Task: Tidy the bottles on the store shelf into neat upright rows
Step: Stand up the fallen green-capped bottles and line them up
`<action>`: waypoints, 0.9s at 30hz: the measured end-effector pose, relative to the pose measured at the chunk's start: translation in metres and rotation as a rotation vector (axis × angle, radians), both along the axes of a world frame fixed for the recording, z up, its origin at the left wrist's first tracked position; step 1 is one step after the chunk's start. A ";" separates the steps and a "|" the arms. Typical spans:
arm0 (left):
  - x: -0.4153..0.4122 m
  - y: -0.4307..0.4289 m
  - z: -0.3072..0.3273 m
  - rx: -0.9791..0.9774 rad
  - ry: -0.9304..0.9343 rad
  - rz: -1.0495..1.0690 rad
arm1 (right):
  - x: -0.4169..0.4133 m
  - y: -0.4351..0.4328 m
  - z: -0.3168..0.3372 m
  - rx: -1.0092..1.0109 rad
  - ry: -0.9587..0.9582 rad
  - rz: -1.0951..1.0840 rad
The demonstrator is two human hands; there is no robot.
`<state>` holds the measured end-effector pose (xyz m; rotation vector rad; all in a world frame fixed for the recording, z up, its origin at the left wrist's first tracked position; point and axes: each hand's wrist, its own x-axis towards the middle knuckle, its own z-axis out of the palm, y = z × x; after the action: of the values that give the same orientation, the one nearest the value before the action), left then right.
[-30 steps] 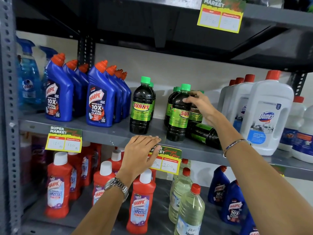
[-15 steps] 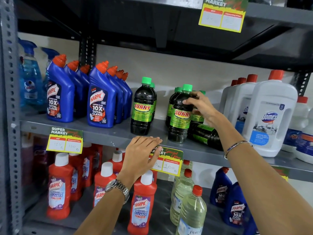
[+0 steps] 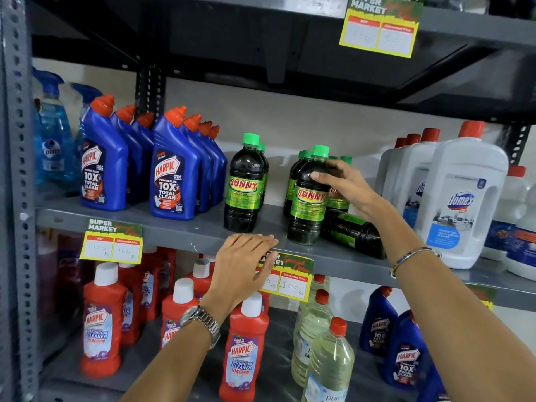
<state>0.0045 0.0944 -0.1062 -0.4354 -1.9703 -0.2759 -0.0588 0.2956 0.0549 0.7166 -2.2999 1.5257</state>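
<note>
Dark Sunny bottles with green caps stand on the middle shelf (image 3: 179, 230). One upright row (image 3: 245, 184) is left of a gap. A second cluster has a front bottle (image 3: 307, 204) with more behind it. One Sunny bottle (image 3: 355, 233) lies on its side to the right of that cluster. My right hand (image 3: 345, 184) is wrapped around an upright Sunny bottle (image 3: 338, 198) just right of the front one, and its fingertips touch the front bottle's shoulder. My left hand (image 3: 243, 262) lies flat on the shelf's front edge and holds nothing.
Blue Harpic bottles (image 3: 174, 175) stand in rows at the left, beside blue spray bottles (image 3: 53, 140). White Domex jugs (image 3: 461, 198) crowd the right. The lower shelf holds red Harpic cleaners (image 3: 246, 349), clear bottles (image 3: 327, 361) and price tags (image 3: 111, 245).
Almost nothing has changed: my right hand stays on the same Sunny bottles, my left hand stays on the shelf edge, and the view has drifted slightly.
</note>
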 end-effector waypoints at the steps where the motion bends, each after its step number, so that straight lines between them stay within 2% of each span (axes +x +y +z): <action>1: 0.000 0.001 0.001 0.001 0.017 0.001 | 0.000 0.005 -0.001 0.007 0.011 -0.021; 3: 0.001 0.010 0.005 0.025 0.049 -0.011 | -0.004 0.018 -0.006 0.030 0.089 -0.194; 4: 0.002 0.017 0.008 0.031 0.057 -0.036 | -0.007 0.027 -0.008 0.125 0.131 -0.340; 6: 0.002 0.037 0.014 -0.006 0.050 -0.113 | -0.013 0.043 -0.015 0.477 0.081 -0.548; 8: 0.000 0.056 0.015 -0.076 0.042 -0.164 | -0.016 0.053 -0.023 0.741 -0.112 -0.543; 10: -0.003 0.066 0.011 -0.107 0.038 -0.177 | -0.016 0.056 -0.029 0.826 -0.241 -0.510; 11: -0.004 0.069 0.008 -0.107 0.041 -0.172 | -0.016 0.057 -0.031 0.831 -0.244 -0.506; 19: -0.012 0.071 0.002 -0.104 0.131 -0.134 | -0.002 0.058 -0.043 0.455 -0.020 -0.624; 21: -0.011 0.072 0.001 -0.089 0.131 -0.136 | 0.001 0.057 -0.049 0.282 0.057 -0.661; 24: -0.011 0.073 0.002 -0.083 0.117 -0.131 | 0.003 0.054 -0.060 -0.080 0.100 -0.584; 27: -0.009 0.073 0.002 -0.080 0.107 -0.124 | 0.007 0.051 -0.071 -0.263 0.126 -0.500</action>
<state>-0.0050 0.1670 -0.1046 -0.6137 -1.8577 -0.2479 -0.0520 0.3468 -0.0158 0.1438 -1.9381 1.4501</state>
